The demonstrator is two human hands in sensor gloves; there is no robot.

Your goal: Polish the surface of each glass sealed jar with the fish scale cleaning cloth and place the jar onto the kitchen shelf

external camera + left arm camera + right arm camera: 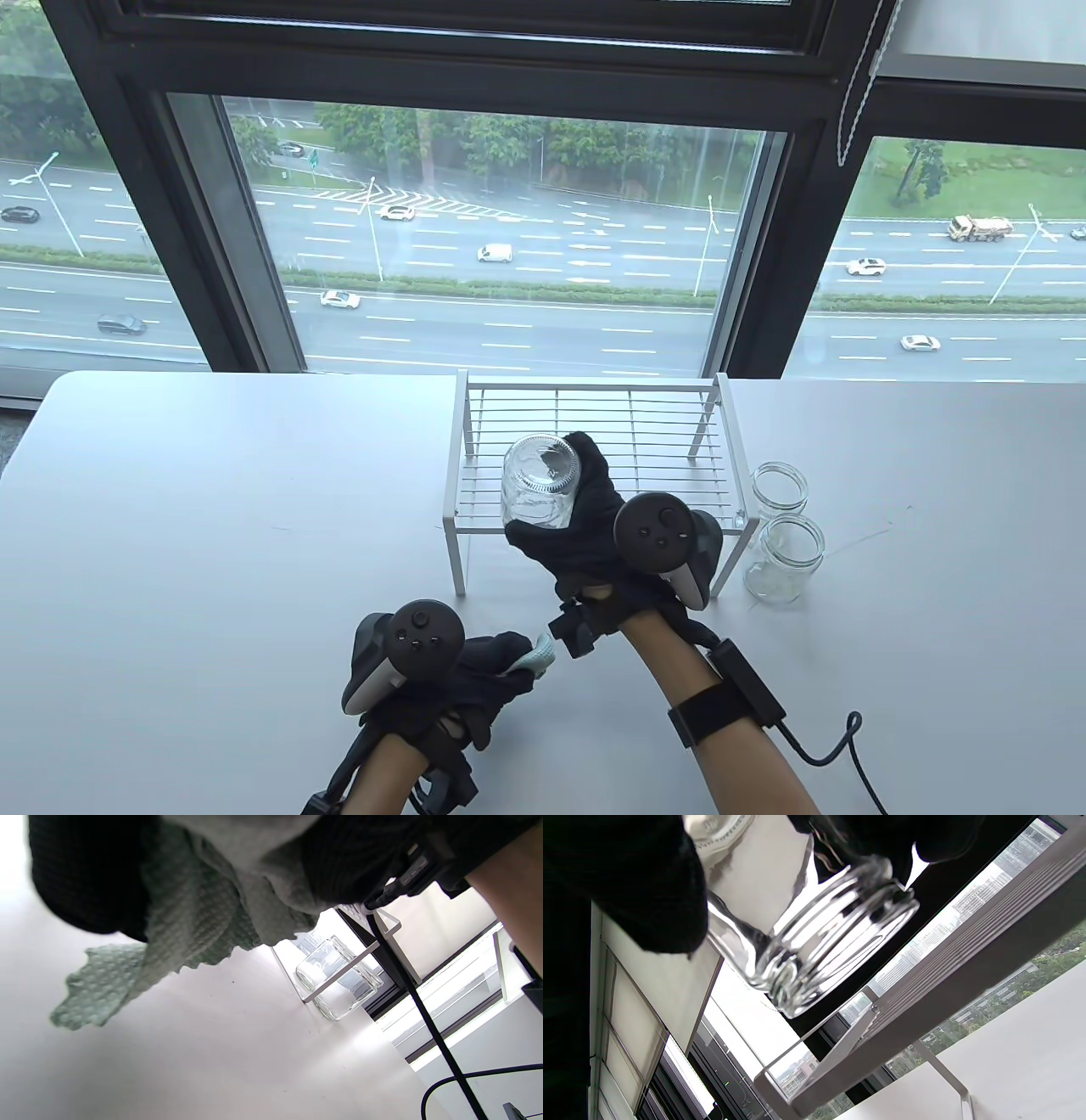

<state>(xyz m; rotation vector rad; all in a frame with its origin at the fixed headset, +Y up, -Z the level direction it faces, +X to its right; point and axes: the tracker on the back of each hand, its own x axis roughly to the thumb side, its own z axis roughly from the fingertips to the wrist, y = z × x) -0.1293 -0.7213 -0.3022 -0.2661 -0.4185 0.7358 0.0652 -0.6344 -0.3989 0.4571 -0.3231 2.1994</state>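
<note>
Glass jar (pixel 814 938) above wire shelf (pixel 925 984)

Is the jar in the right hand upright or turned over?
Turned over. The jar shows its flat base toward the table camera, and in the right wrist view its threaded mouth points down toward the shelf.

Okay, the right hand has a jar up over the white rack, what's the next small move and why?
Probably turn the jar upright and lower it onto the shelf. The right hand grips it tilted above the wire top, not yet resting there, while the left hand holds the cloth away from it, so wiping looks finished. Two more jars wait beside the shelf.
</note>
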